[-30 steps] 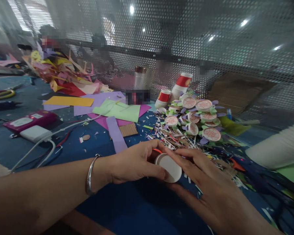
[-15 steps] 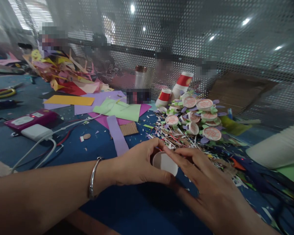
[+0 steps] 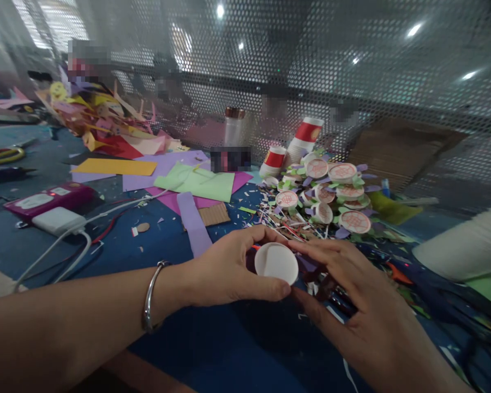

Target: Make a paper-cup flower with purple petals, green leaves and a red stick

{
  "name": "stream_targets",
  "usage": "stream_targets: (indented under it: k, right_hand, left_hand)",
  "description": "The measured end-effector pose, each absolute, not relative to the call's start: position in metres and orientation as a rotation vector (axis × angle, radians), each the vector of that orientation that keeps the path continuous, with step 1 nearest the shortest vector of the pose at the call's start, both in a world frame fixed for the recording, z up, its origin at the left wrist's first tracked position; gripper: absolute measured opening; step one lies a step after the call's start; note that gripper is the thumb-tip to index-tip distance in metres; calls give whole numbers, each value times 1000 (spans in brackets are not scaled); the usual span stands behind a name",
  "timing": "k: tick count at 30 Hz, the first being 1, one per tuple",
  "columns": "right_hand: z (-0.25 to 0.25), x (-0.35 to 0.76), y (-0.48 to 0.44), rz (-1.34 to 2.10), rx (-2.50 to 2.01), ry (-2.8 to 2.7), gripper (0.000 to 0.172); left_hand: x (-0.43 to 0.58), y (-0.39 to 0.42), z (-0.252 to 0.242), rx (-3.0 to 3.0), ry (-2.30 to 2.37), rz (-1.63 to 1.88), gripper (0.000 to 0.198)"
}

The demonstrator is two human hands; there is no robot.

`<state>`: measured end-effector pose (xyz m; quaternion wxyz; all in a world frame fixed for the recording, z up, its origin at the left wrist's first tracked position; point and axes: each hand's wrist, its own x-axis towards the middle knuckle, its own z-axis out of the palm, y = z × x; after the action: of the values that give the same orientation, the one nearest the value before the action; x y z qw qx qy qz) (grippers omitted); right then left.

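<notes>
A small white round paper cup bottom (image 3: pixel 276 264) sits between my two hands, its pale face turned up toward me. My left hand (image 3: pixel 233 270), with a silver bangle on the wrist, grips it from the left, thumb along the near rim and fingers curled behind. From the right, the fingertips and thumb of my right hand (image 3: pixel 352 295) pinch at its edge, with a gap between them and the palm. Just beyond, a heap of cup-bottom pieces (image 3: pixel 319 191) with red printed patterns and green and purple paper tabs lies on the blue table (image 3: pixel 229 344).
Red-and-white paper cups (image 3: pixel 274 161) stand behind the heap. Paper scraps (image 3: pixel 286 224) litter the table. Coloured sheets (image 3: pixel 196 183) and a purple strip (image 3: pixel 193 224) lie ahead. A magenta box (image 3: pixel 51 199) with white cables is left; stacked white cups (image 3: pixel 462 245) lie right, near dark cords.
My right hand's fingers have spread a little away from my left hand. The cup bottom has risen slightly and its face shows more fully.
</notes>
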<state>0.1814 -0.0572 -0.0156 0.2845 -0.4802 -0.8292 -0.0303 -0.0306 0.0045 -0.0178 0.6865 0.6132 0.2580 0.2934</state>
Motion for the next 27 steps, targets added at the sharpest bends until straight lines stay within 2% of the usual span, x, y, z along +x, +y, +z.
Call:
stream_targets:
  k: [12,17,24,27]
  right_hand:
    - [-14,180,-58,15,-1241,-2217,38]
    - [-14,178,-60,9,-1166,-2272,20]
    - [-11,180,-59,125,-1151,-2178,13]
    - [-10,183,-59,165,-1167,-2113,13]
  left_hand:
    - [-31,6,-16,1356,558,544,43]
    - [-30,8,-17,1323,532,475,39]
    - [-34,10,-10,1166,558,538,60]
    - [-36,10,-7,1071,522,534,55]
